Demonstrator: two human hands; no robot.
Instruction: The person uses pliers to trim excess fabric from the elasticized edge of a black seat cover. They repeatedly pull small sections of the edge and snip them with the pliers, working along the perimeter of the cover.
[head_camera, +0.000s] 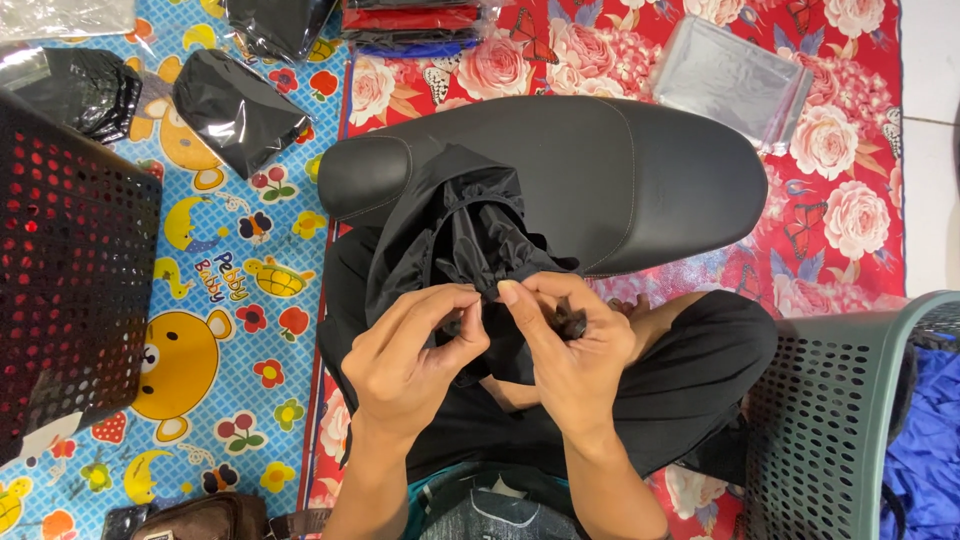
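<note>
Over the person's lap, the left hand (410, 350) and right hand (570, 345) both pinch a black fabric cover (450, 225), bunched lengthwise toward 12 o'clock onto a black seat (600, 170) lying 9-to-3 across the floral mat (850, 200).

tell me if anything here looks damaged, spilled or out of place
Nothing stands out. The black seat lies flat on the floral mat, and the black fabric cover is bunched over its narrow end only because the left hand and right hand are gathering its edge. No tears or spills show.
</note>
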